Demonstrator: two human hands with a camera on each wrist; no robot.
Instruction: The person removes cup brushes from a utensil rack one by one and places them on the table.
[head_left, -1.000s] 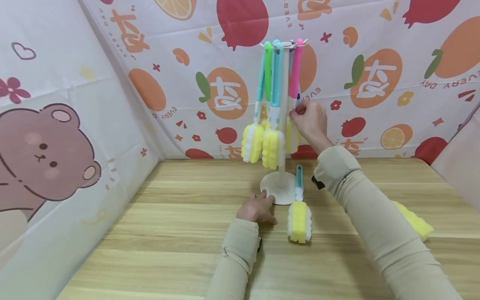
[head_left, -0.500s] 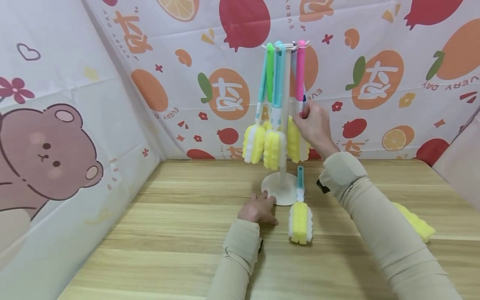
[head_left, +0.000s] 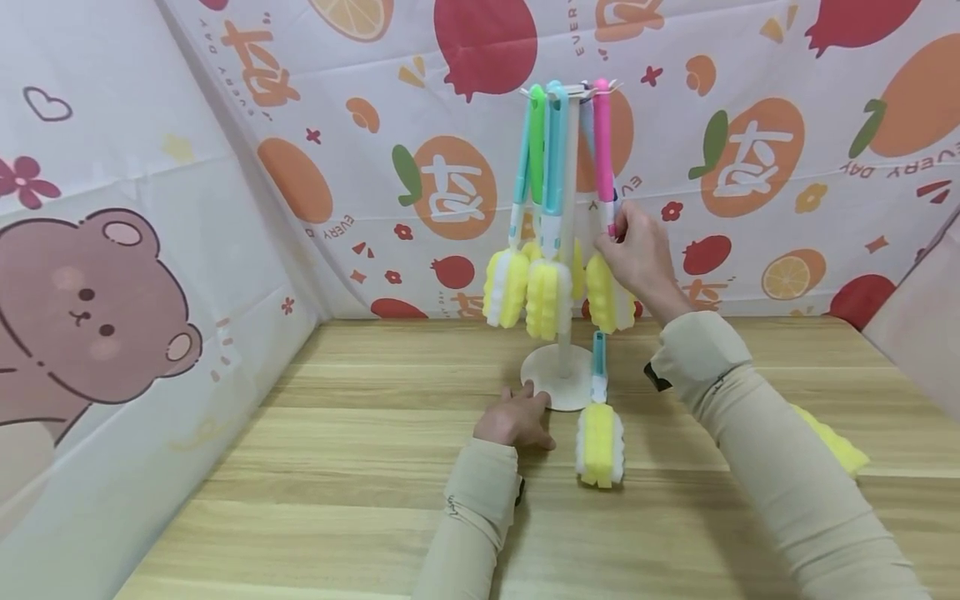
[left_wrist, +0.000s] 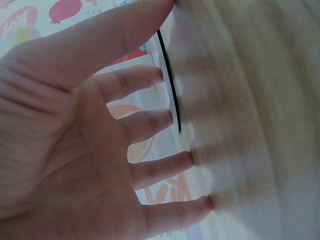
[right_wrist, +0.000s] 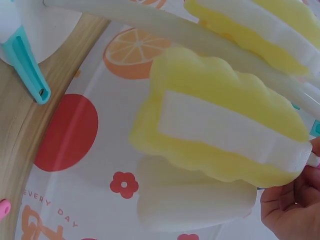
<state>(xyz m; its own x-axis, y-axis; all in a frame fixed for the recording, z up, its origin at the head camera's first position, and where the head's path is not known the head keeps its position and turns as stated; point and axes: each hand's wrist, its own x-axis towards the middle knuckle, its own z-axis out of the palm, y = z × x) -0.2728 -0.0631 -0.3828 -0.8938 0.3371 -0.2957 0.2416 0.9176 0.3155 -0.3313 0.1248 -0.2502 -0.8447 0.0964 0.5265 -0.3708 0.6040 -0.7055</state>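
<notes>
A white stand (head_left: 557, 379) with a round base and hooks on top holds several sponge cup brushes. My right hand (head_left: 637, 254) pinches the white neck of a pink-handled cup brush (head_left: 603, 142), which still hangs from its hook. Its yellow and white sponge head (right_wrist: 225, 120) fills the middle of the right wrist view. Behind it hangs a white sponge head (right_wrist: 197, 200), and a dark blue bit of handle shows by my fingers. My left hand (head_left: 513, 419) rests with spread fingers at the base's front left rim, fingertips on the table in the left wrist view.
On the table, a teal-handled cup brush (head_left: 599, 442) lies right of the base. Another yellow sponge (head_left: 832, 442) lies partly hidden behind my right forearm. Green- and teal-handled brushes (head_left: 553, 167) hang left of the pole. A printed cloth wall (head_left: 480, 50) stands behind.
My right hand has moved right and slightly down, swinging the lower end of the pink-handled cup brush away from the pole. The left hand stays at the base.
</notes>
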